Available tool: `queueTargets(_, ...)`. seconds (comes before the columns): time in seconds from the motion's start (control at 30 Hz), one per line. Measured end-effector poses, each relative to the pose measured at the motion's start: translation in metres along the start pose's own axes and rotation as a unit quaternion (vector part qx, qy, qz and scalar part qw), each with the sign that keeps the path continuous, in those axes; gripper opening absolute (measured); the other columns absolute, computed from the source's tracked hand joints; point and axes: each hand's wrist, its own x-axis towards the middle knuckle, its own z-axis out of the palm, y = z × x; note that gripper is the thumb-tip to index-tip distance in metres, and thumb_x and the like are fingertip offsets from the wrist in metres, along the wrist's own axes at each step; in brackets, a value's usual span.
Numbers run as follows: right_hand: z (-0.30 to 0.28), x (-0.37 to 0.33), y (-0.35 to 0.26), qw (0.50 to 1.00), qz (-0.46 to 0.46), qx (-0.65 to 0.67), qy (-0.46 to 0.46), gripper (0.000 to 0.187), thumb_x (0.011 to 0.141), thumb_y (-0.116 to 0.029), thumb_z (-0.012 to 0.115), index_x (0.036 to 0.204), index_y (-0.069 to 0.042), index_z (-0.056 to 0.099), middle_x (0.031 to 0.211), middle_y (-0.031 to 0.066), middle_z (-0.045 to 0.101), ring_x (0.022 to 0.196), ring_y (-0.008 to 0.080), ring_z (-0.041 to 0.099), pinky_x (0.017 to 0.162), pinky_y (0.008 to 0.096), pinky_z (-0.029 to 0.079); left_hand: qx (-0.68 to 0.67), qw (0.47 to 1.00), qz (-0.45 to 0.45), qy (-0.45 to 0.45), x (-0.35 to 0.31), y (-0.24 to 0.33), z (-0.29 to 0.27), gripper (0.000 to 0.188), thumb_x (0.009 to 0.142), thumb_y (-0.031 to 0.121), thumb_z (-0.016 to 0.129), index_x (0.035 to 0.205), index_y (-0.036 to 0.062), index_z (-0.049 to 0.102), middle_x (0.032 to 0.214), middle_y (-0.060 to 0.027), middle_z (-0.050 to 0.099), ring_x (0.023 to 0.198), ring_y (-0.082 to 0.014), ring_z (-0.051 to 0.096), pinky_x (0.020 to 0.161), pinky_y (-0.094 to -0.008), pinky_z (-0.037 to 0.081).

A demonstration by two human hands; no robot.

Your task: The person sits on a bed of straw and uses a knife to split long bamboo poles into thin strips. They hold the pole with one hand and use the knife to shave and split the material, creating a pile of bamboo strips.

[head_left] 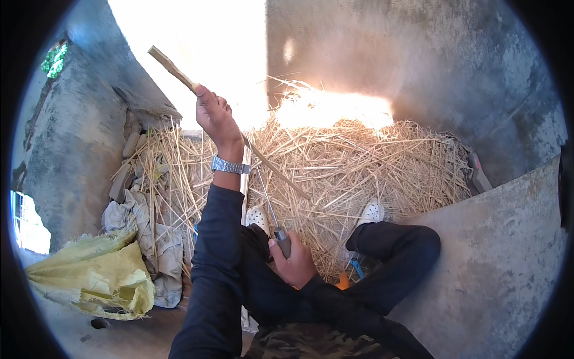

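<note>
Far left: yellow sack (95, 272) lies slumped, partly over pale cloth (169, 278), beside the straw (353, 158); looks simply left off to the side. Left hand (217, 119), watch (228, 164) on wrist: raised, fingers wrapped on the strip (173, 69). Strip slants from upper left, apparently through the fist, down over the straw; the mid-length grip likely balances both ends and keeps it clear of the legs. Tool (281, 242), thin metal shaft, dark handle: points up toward the strip; can't tell if the tip touches. Right hand (297, 263): clamped on the handle, low between the knees, probably for steady control. Orange bit (342, 281) and blue bit (357, 269) just right of it, purpose unclear. Shoes (372, 212) set apart on the straw, likely for a stable seat.
</note>
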Motion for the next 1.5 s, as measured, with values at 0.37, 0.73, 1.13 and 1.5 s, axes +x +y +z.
queueTargets(0.37,-0.033,0.015,-0.014,1.000,-0.012,-0.004,-0.011,0.036,0.091,-0.036,0.059,0.097,-0.002,0.051,0.063,0.0221,0.059,0.061,0.0420,0.062,0.053,0.0473,0.047,0.243,0.947,0.167,-0.129,-0.008,0.070,0.034,0.069,0.096,0.061,0.033,0.106,-0.0035,0.057,0.095,-0.0171,0.063,0.102,-0.0279,0.062,0.089,-0.0420,0.048)
queueTargets(0.73,-0.022,0.017,-0.013,0.999,0.013,-0.020,0.025,0.039,0.091,-0.039,0.058,0.101,-0.001,0.052,0.068,0.0242,0.061,0.067,0.0448,0.062,0.059,0.0491,0.048,0.031,0.990,0.102,-0.091,-0.018,0.068,0.065,0.057,0.087,0.066,0.052,0.063,0.0163,0.037,0.052,0.0056,0.035,0.048,-0.0054,0.038,0.049,-0.0238,0.038)
queueTargets(1.13,-0.002,0.021,0.003,0.998,-0.010,0.037,0.040,0.034,0.089,-0.033,0.062,0.097,-0.002,0.052,0.067,0.0228,0.061,0.067,0.0443,0.062,0.058,0.0484,0.048,0.043,0.995,0.078,-0.043,-0.016,0.062,0.063,0.055,0.087,0.062,0.055,0.062,0.0179,0.032,0.049,0.0090,0.028,0.041,-0.0016,0.028,0.039,-0.0200,0.022)
queueTargets(1.5,0.011,0.018,-0.012,0.999,-0.032,0.022,0.010,0.031,0.089,-0.031,0.063,0.092,-0.001,0.055,0.069,0.0217,0.061,0.065,0.0392,0.063,0.059,0.0448,0.048,0.071,0.994,0.078,0.038,0.017,0.057,0.021,0.057,0.086,0.066,0.052,0.064,0.0179,0.030,0.049,0.0089,0.027,0.040,-0.0022,0.026,0.037,-0.0209,0.020)
